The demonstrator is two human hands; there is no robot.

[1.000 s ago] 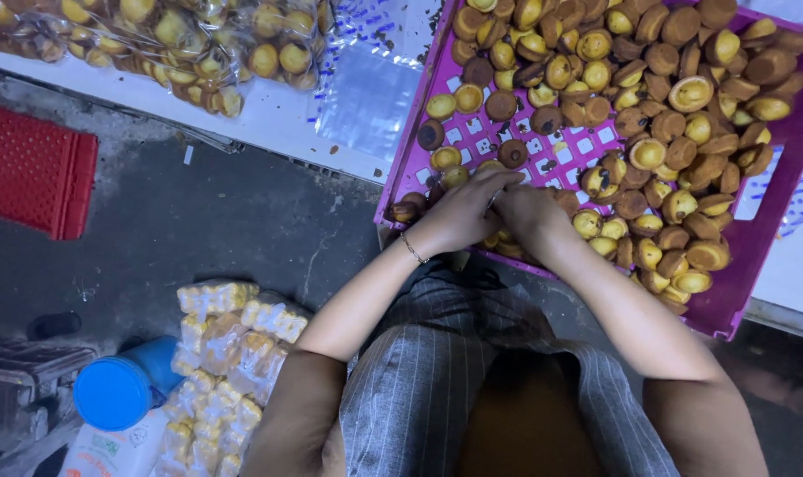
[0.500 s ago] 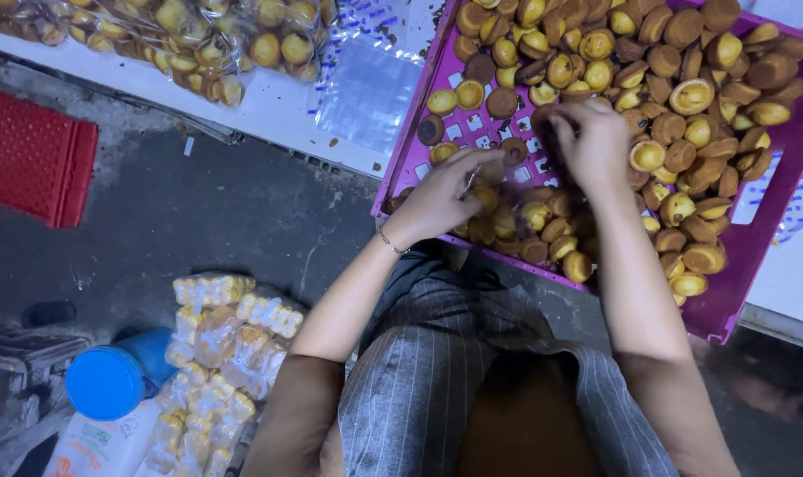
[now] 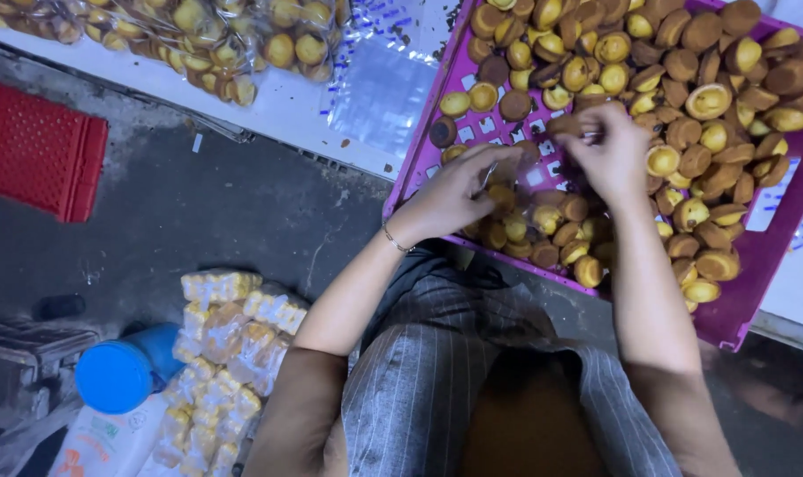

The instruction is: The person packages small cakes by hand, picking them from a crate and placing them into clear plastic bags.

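Over the purple lattice crate [image 3: 737, 300], both hands [image 3: 454, 190] [image 3: 609, 155] pinch small round golden-brown cakes [image 3: 587, 132].

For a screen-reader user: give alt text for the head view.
Two hands, left and right, pick among small brown and yellow cakes in a purple tray. Bagged cakes lie on the floor by a blue lid.

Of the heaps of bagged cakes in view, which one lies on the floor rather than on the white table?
The bagged cakes at lower left, beside the blue lid, lie on the dark floor; the other bags sit on the white table.
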